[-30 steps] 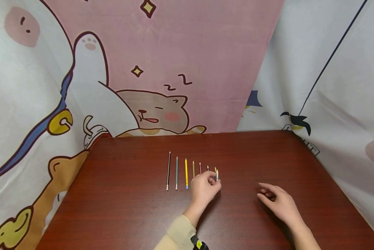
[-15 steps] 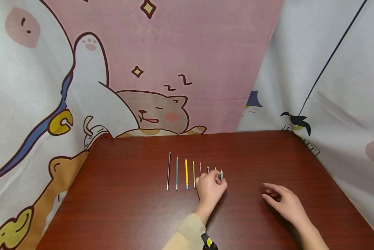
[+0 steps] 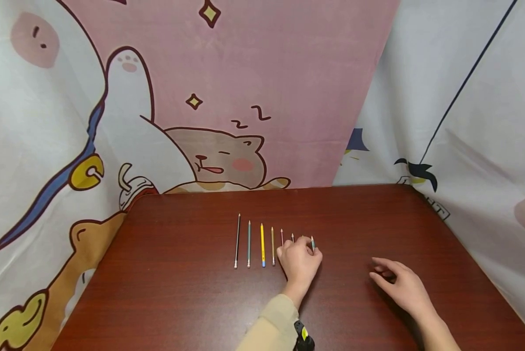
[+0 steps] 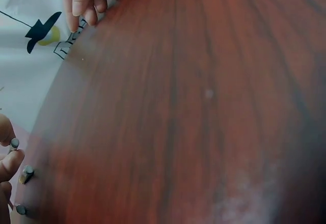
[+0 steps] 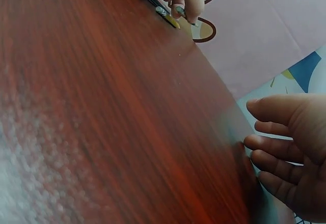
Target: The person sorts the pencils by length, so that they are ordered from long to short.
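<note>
My left hand pinches a short blue-green pencil at the right end of a row of pencils. In the left wrist view, the end of the pinched pencil shows between thumb and finger. To its left lie a black pencil, a teal pencil, a yellow pencil and a gold pencil. A pink pencil and a dark-tipped one are partly hidden behind the hand. My right hand hovers low at the right with fingers loosely bent, holding nothing.
The pencils lie on a reddish-brown wooden table. A cartoon-printed cloth hangs behind the table's far edge and along both sides.
My left hand has shifted to the right with the short pencil, uncovering the gold pencil's lower end. My right hand has drifted slightly right. The leftmost pencils lie as before.
</note>
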A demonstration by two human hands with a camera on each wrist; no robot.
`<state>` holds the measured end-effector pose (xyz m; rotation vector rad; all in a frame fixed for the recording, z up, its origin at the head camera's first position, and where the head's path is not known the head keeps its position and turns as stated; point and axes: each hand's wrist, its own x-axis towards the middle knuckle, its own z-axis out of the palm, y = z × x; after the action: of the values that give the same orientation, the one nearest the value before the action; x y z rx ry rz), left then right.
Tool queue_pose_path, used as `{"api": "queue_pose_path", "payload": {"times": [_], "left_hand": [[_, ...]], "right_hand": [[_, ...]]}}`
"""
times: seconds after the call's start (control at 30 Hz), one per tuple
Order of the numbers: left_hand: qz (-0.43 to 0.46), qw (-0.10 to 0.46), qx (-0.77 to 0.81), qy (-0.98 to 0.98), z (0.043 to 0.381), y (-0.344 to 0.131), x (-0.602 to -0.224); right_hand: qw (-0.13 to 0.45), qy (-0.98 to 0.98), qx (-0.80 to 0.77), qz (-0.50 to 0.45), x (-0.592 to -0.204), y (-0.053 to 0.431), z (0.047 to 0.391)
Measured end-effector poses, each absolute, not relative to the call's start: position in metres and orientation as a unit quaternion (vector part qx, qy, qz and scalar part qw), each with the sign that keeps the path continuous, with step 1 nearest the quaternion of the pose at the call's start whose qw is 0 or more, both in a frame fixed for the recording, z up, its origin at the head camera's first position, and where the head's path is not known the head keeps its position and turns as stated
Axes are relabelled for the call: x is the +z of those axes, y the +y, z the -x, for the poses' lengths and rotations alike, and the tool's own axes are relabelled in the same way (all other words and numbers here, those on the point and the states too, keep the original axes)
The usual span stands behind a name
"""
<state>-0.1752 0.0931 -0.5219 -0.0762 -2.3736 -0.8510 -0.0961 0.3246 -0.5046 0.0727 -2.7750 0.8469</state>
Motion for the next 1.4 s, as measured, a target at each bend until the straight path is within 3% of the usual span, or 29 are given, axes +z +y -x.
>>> {"api": "queue_pose_path", "payload": {"times": [0.4,1.0,1.4], "left_hand": [[0.02,0.336,-0.277,-0.9,0.182,0.098,-0.53],[0.041,0.306,-0.227,-0.923,0.181,0.099,-0.528],[0.07,0.281,-0.293,-0.911,0.169,0.081,-0.517]], "right_hand": [[0.113,-0.95,0.291,-0.018,-0.503,0.323,0.098],[0.117,-0.949,0.294,-0.013,-0.503,0.324,0.101],[0.111,-0.948,0.297,-0.017,-0.505,0.319,0.107]]}}
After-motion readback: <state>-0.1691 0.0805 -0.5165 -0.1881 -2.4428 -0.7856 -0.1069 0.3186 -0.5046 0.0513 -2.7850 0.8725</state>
